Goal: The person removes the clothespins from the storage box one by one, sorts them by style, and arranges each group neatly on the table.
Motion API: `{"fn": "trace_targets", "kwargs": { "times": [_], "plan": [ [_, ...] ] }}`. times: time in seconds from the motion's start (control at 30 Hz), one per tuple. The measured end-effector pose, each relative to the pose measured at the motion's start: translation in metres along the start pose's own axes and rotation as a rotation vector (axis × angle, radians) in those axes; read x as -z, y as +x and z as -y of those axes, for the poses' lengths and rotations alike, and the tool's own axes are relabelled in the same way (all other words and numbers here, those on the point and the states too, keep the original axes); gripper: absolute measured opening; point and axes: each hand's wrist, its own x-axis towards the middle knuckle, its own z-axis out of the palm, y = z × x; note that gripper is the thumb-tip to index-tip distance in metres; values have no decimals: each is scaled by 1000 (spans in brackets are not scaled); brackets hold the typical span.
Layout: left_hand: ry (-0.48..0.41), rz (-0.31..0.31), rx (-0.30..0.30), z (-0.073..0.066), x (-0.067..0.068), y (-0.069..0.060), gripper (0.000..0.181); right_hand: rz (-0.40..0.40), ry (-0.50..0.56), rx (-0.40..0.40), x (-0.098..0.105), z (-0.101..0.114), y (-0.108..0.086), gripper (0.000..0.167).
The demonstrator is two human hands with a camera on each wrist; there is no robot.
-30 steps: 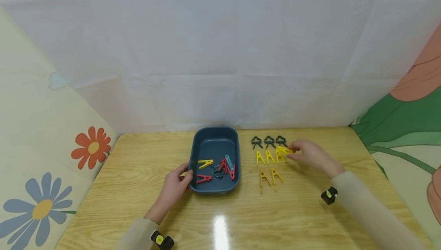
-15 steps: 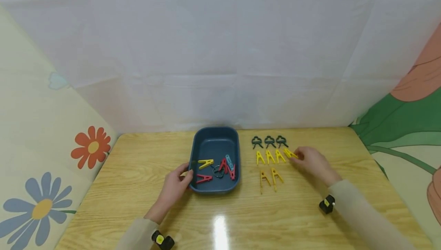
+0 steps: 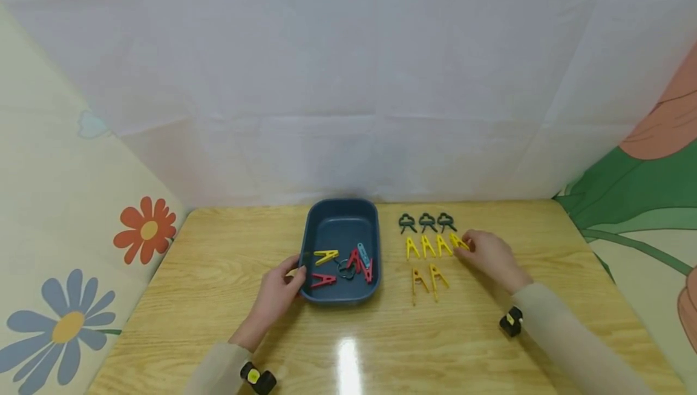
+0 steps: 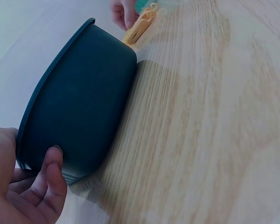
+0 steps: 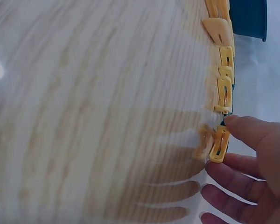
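Note:
My left hand point(image 3: 276, 292) grips the near left rim of a blue bin point(image 3: 340, 301), thumb on the edge and fingers beneath, as the left wrist view shows. Inside the bin lie a yellow clothespin point(image 3: 327, 256), several red clothespins point(image 3: 323, 280), a light blue clip point(image 3: 363, 255) and a dark clip point(image 3: 346, 270). My right hand point(image 3: 492, 257) pinches a yellow clothespin point(image 3: 458, 242) at the right end of a row of yellow ones point(image 3: 428, 246). In the right wrist view the held clothespin point(image 5: 220, 144) stands on edge between thumb and fingers.
Three dark green clips point(image 3: 427, 221) line up behind the yellow row. Two orange-yellow clothespins point(image 3: 418, 285) lie in front of it. The wooden table point(image 3: 229, 250) meets a white sheet at the back, with flower-printed walls at both sides.
My right hand has shifted right and slightly down with the yellow clothespin, from over its neighbour to a spot beside it. The clothespin has turned more upright. My left hand has stayed on the bin.

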Motion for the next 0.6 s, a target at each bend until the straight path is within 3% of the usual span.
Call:
{"fn": "trace_targets", "kwargs": {
  "times": [0.6],
  "plan": [
    [-4, 5, -12, 3, -1, 2, 39, -6, -18, -25, -2, 5, 0, 39]
  ]
}}
